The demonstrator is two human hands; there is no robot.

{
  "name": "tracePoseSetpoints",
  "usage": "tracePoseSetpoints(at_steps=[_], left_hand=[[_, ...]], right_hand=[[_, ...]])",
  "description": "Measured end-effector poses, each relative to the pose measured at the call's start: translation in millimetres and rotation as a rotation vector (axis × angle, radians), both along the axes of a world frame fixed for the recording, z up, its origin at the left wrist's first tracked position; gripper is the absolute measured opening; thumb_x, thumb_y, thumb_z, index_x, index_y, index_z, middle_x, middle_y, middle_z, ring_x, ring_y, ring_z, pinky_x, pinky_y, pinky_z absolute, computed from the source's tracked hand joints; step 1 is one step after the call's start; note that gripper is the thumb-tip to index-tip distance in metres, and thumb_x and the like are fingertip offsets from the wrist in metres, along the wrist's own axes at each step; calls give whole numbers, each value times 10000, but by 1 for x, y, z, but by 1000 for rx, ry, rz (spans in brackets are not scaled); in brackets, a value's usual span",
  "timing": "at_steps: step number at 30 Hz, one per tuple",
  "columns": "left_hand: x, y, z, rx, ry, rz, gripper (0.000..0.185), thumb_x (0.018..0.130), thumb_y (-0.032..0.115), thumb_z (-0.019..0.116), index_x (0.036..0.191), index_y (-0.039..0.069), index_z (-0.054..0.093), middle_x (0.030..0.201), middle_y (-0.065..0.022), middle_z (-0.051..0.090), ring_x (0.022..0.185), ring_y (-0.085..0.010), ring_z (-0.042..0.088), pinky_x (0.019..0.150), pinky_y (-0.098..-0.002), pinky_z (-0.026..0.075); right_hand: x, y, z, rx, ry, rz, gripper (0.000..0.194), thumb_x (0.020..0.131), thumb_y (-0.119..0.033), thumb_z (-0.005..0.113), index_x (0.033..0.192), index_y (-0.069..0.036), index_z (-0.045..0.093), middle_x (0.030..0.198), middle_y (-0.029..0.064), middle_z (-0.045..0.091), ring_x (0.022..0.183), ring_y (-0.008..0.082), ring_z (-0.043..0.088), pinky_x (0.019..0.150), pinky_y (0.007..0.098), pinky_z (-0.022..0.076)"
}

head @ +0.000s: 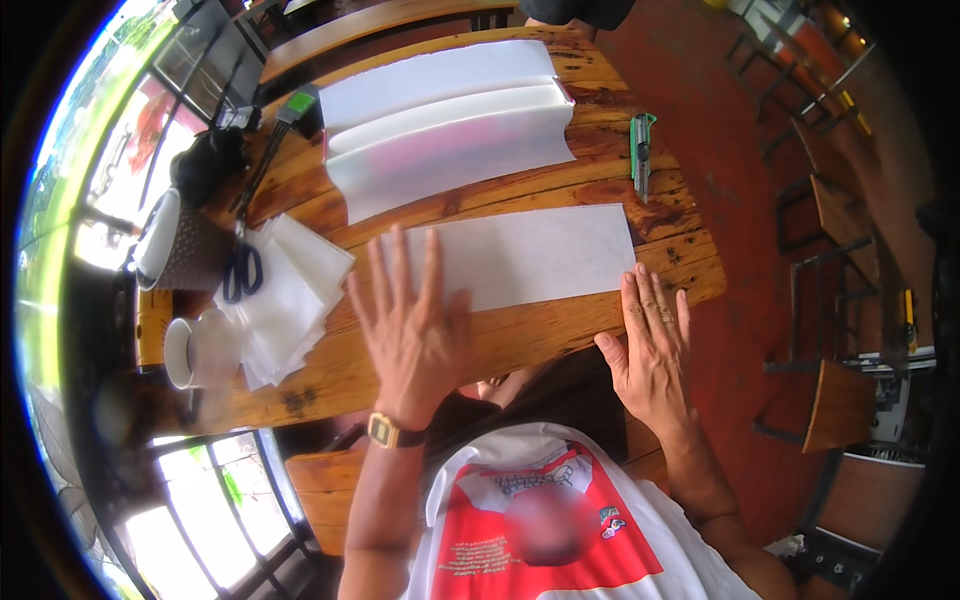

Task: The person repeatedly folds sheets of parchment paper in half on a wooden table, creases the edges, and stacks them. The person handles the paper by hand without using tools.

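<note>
A long white sheet, probably paper, lies flat on the wooden table before me. Over its left end is my left hand, fingers spread and slightly blurred; whether it touches the sheet I cannot tell. My right hand is at the sheet's right front corner, fingertips near the edge and thumb apart. Neither hand holds anything. Beyond the sheet rests a roll of white material, partly unrolled. A green and grey box cutter lies to the right.
At the left, dark-handled scissors rest on a stack of white sheets. Nearby stand a white cup and a brown dotted container. A black strap with a green-marked block lies behind. Wooden chairs stand to the right.
</note>
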State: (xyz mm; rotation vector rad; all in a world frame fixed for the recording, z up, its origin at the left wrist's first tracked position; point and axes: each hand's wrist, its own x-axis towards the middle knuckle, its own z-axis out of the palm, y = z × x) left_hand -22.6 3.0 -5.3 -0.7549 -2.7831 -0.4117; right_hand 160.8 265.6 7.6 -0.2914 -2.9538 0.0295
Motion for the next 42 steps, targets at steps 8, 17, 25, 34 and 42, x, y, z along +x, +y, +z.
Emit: tracePoseSetpoints(at_steps=[8, 17, 25, 34, 42], left_hand=[[12, -56, 3, 13, 148, 192, 696, 1123, 116, 678, 1798, 193, 528, 1882, -142, 467, 1783, -420, 341, 1449, -633, 210], [49, -15, 15, 137, -56, -323, 489, 1081, 271, 786, 1559, 172, 774, 1690, -117, 639, 1557, -361, 574, 1313, -615, 355], [45, -28, 14, 134, -129, -517, 540, 1084, 410, 810, 1599, 256, 755, 1738, -18, 633, 1564, -311, 576, 1307, -630, 361], [42, -34, 15, 197, -98, -560, 537, 1022, 393, 871, 1512, 198, 769, 1697, -12, 638, 1534, -255, 575, 1263, -565, 437], [39, -35, 13, 226, -127, -574, 577, 1007, 445, 870, 1522, 209, 757, 1617, -11, 661, 1475, -258, 592, 1263, -551, 437]], right_hand=[[1, 9, 0, 22, 80, 62, 809, 1227, -608, 527, 1749, 10, 556, 1808, 216, 553, 1664, 403, 522, 1406, 672, 275], [9, 16, 12, 41, 366, 345, 271, 906, -92, 928, 1163, -128, 850, 1191, 33, 761, 1207, 277, 714, 1263, 572, 412], [-52, 9, 117, -229, 385, 562, 110, 970, -49, 861, 1041, -98, 792, 1073, 52, 780, 1088, 291, 733, 1075, 525, 513], [-220, -28, 54, -337, 6, 721, 40, 1063, -116, 785, 1063, -76, 790, 1095, 78, 819, 1096, 325, 752, 1158, 520, 439], [-224, -39, 4, -399, 90, 664, 119, 1033, -169, 861, 1095, -117, 773, 1160, 47, 733, 1192, 309, 688, 1161, 529, 429]])
